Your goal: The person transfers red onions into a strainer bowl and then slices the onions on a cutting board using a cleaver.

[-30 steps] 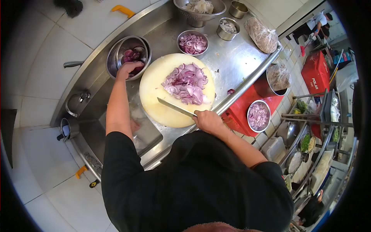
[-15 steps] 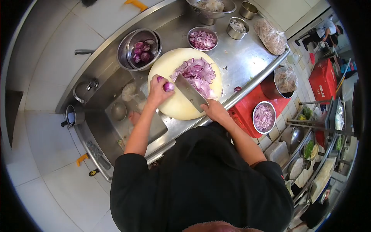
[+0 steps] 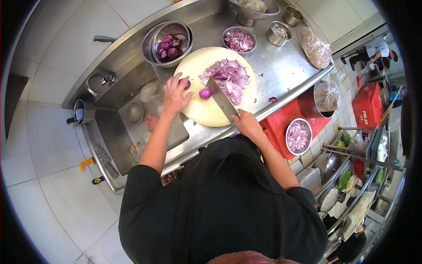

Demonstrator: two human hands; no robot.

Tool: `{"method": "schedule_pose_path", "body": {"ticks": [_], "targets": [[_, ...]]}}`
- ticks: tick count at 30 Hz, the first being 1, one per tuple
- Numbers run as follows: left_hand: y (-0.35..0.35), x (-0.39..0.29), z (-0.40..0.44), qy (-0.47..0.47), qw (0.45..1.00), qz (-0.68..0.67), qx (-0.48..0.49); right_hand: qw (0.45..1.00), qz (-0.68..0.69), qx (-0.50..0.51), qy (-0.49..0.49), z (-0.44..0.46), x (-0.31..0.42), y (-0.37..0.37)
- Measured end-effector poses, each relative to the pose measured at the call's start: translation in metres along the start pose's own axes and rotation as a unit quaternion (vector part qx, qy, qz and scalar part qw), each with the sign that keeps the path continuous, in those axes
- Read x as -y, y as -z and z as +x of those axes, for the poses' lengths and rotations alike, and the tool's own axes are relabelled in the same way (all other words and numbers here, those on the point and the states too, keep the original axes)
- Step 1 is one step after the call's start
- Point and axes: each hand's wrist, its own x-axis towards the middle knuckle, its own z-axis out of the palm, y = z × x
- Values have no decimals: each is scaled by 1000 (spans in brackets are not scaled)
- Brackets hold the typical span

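My left hand (image 3: 176, 97) is over the left side of the round, pale cutting board (image 3: 206, 115), fingers spread. A red onion piece (image 3: 187, 85) lies between its thumb and fingertips; whether they touch it I cannot tell. Another peeled red onion piece (image 3: 205, 93) rests on the board, beside the blade. With my right hand (image 3: 249, 123) I grip the handle of a wide-bladed cleaver (image 3: 222, 100) at the board's near right edge. The blade slants across the board, between the onion piece and a heap of sliced red onion (image 3: 231, 77).
Nested metal bowls (image 3: 147, 55) with whole onions stand behind the board, beside a bowl of sliced onion (image 3: 238, 40). The sink (image 3: 118, 149) is at left. Another bowl of slices (image 3: 299, 136) sits on a red crate (image 3: 277, 132) at right. A person (image 3: 378, 53) is in the background.
My left hand has opened and moved left, leaving one onion piece on the board beside the blade. The right hand still grips the cleaver. The camera view has shifted slightly.
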Motion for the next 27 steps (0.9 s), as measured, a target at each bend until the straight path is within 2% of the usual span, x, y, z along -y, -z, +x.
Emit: {"method": "schedule_pose_path", "body": {"ticks": [3, 6, 9, 13, 16, 27], "targets": [[-27, -24, -3, 8, 999, -25, 48, 1000, -10, 4, 2, -5, -1, -1], [-42, -41, -8, 64, 986, -123, 91, 1000, -24, 8, -1, -11, 3, 5], [-40, -58, -23, 63, 972, -217, 61, 999, -45, 3, -11, -22, 3, 9], [-42, -68, -36, 35, 974, -222, 24, 998, -64, -24, 6, -38, -3, 7], [-46, -70, -41, 49, 969, -241, 6, 996, -70, -52, 24, -49, -4, 10], [-44, -77, -37, 67, 975, -206, 38, 993, -81, -52, 64, -75, 12, 33]]}}
